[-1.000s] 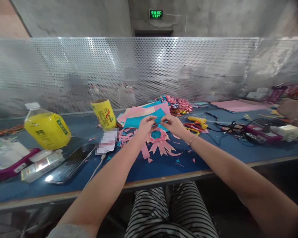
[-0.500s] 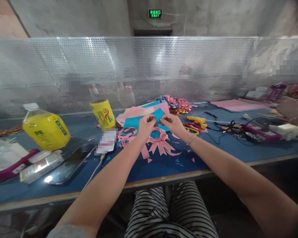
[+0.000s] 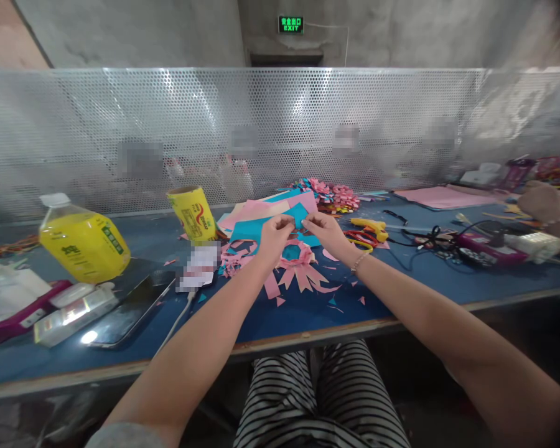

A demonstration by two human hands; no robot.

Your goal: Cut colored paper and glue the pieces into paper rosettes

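My left hand (image 3: 277, 236) and my right hand (image 3: 324, 231) face each other over the middle of the table, fingertips pinched close together. What they pinch is too small to make out against the blue paper (image 3: 247, 230) behind. Just below them lies a pink paper ring (image 3: 307, 254) with notched pink strips (image 3: 303, 279) fanning toward me. Curled pink and blue paper cuttings (image 3: 231, 261) rest left of the ring. Right of my right hand are a yellow-handled tool (image 3: 368, 225), probably a glue gun, and scissors with yellow and red handles (image 3: 360, 239), partly hidden.
On the left stand a bottle of yellow liquid (image 3: 81, 242) and a yellow tube (image 3: 193, 214); a phone (image 3: 121, 314) lies before them. Pink paper flowers (image 3: 338, 196) sit behind my hands. Rightward are pink sheets (image 3: 441, 197), a purple device with cables (image 3: 490, 247) and another person's hand (image 3: 541, 202).
Both hands stay pinched in nearly the same place, with only slight finger movement. The whole view has shifted a little; the ring and papers lie as before.
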